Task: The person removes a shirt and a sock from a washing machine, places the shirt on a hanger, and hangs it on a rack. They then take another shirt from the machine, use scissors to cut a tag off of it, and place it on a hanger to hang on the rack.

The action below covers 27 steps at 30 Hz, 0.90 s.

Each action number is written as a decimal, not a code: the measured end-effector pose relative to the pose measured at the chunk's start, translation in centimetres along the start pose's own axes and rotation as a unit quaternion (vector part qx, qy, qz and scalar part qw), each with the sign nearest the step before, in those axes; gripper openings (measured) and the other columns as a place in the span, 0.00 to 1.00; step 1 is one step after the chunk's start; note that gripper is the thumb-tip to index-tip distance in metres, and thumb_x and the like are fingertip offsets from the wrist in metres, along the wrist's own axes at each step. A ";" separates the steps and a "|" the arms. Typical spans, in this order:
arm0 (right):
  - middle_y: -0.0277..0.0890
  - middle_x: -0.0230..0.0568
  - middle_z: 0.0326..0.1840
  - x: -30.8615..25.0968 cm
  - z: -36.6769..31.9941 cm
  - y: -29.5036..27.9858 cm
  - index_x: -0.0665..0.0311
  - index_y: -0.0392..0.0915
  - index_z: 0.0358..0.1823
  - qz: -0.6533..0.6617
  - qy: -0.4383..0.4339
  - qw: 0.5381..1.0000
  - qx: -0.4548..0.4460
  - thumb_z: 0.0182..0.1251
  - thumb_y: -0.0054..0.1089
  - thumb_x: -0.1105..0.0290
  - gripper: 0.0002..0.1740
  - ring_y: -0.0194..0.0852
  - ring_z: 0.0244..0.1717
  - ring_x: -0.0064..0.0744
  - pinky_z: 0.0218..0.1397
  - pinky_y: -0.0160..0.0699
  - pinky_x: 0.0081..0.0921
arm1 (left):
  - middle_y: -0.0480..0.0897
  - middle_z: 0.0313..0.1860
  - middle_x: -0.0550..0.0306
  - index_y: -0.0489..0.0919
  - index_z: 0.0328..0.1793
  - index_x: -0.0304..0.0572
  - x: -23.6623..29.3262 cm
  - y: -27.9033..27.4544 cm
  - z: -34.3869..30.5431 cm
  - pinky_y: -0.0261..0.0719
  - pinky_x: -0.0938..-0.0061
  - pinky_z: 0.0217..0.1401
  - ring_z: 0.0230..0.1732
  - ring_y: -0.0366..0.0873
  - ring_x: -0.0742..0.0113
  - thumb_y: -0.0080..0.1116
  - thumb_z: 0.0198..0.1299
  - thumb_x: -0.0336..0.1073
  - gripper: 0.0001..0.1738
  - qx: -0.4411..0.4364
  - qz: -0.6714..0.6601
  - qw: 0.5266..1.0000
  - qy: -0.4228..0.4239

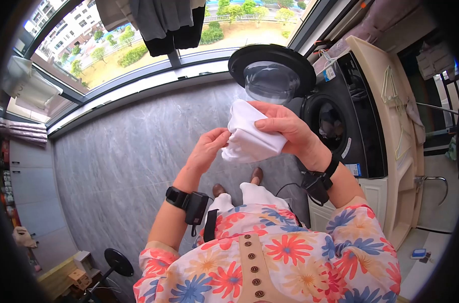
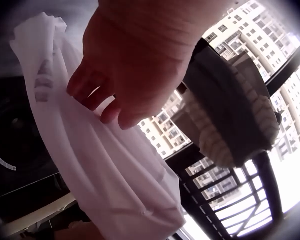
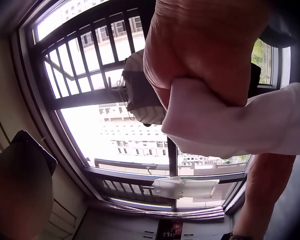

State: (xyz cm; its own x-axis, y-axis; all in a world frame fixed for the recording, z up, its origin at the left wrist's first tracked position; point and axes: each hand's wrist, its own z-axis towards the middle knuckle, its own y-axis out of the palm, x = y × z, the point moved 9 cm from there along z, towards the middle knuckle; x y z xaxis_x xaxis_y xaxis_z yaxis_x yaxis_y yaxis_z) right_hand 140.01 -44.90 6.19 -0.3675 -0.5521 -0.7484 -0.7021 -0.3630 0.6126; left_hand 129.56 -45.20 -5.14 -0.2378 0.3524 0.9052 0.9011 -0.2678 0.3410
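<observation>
Head view: white cloth (image 1: 249, 137) held chest-high above the floor (image 1: 128, 151), just left of the washing machine (image 1: 343, 121) (its door (image 1: 271, 70) stands open). Right hand (image 1: 286, 132) wraps over the cloth's top, fingers curled round it. Left hand (image 1: 208, 148) pinches its left edge.
Left wrist view: fingertips (image 2: 97, 95) pressed together on the cloth's fold.
Right wrist view: fingers (image 3: 200, 90) clenched round bunched cloth.
</observation>
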 end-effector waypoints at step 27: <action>0.75 0.36 0.41 -4.9 -3.6 -9.9 0.63 0.63 0.59 -0.017 -0.108 0.974 0.198 0.57 0.54 0.79 0.26 0.75 0.41 0.22 0.43 0.77 0.20 | 0.73 0.55 0.52 0.65 0.61 0.40 1.8 -2.6 -3.3 0.66 0.60 0.61 0.57 0.70 0.60 0.55 0.55 0.39 0.27 -0.037 -0.402 0.915 -0.011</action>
State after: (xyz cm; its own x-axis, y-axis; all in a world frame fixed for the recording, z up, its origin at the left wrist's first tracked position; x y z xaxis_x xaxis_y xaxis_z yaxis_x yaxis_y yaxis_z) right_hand 150.97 -41.29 4.66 -0.4296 -0.3593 -0.8285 -0.8807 -0.0363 0.4724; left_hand 125.60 -46.83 -3.60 -0.8050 0.4799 0.3487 0.4103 0.0259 0.9116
